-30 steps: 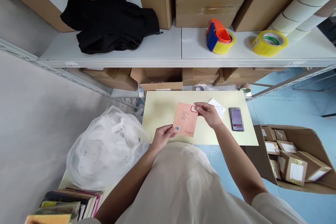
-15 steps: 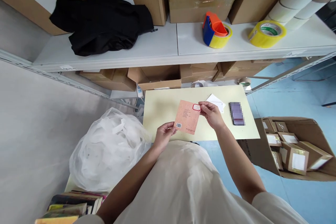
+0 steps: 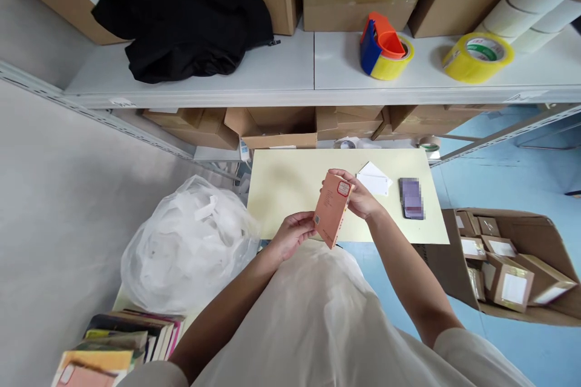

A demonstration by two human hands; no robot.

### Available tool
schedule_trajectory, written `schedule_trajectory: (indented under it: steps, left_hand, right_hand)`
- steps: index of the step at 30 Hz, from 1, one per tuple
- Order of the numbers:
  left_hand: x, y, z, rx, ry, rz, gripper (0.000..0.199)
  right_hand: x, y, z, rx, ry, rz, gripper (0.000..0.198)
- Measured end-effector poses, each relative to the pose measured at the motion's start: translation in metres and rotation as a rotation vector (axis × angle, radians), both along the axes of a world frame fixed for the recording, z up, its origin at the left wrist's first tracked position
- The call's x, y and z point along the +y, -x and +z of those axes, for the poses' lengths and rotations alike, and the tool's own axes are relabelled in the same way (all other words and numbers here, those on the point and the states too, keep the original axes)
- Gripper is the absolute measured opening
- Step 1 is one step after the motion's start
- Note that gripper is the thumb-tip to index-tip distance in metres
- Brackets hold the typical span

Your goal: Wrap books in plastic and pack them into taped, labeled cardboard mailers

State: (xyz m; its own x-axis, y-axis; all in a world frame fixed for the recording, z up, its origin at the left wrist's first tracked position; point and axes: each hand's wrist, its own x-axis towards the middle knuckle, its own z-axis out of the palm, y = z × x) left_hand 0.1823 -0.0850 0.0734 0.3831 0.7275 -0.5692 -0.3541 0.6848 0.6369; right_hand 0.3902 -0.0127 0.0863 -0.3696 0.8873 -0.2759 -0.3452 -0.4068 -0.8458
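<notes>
A thin pinkish-orange book (image 3: 333, 208) is held above the near edge of the pale yellow table (image 3: 281, 181). It is tilted, so its cover and spine both show, with a red-edged sticker at the top corner and a small barcode at the lower left. My left hand (image 3: 294, 234) pinches the book's lower left edge. My right hand (image 3: 356, 193) wraps round its upper right side, some fingers hidden behind the cover. Beyond the right hand, white cards (image 3: 374, 179) lie on the table, and a purple phone-like object (image 3: 411, 198), partly blurred out, lies to their right.
A shelf holds a black garment (image 3: 186, 24), a tape dispenser (image 3: 385, 48) and a yellow tape roll (image 3: 478, 57). A bag of white wrapping (image 3: 186, 248) and stacked books (image 3: 131, 338) are at left. An open carton (image 3: 438, 254) of small parcels stands on the right.
The book has turned from nearly flat-on to tilted, showing its spine. My right hand has moved from pinching its corner to gripping its side. My left hand has shifted slightly right.
</notes>
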Motion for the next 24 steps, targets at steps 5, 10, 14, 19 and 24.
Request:
schedule_trajectory:
  steps: [5, 10, 14, 19, 24]
  left_hand:
    - [0.001, 0.014, 0.005, -0.093, -0.027, -0.088, 0.062]
    - [0.007, 0.023, 0.015, 0.021, -0.215, -0.098, 0.067]
    - [0.014, 0.016, 0.014, 0.349, -0.284, 0.0, 0.044]
    - [0.015, 0.015, 0.013, 0.358, -0.292, 0.079, 0.033]
    - [0.014, 0.022, 0.013, 0.26, -0.23, 0.108, 0.037]
  right_hand:
    - [0.005, -0.007, -0.002, -0.052, 0.0, -0.055, 0.036]
    - [0.004, -0.009, 0.0, -0.189, -0.008, -0.089, 0.037]
    - [0.0, 0.005, -0.002, -0.295, -0.044, -0.173, 0.04]
    - [-0.014, 0.009, -0.004, -0.478, -0.164, -0.337, 0.053]
    - [-0.047, 0.001, -0.006, -0.283, 0.04, -0.065, 0.059]
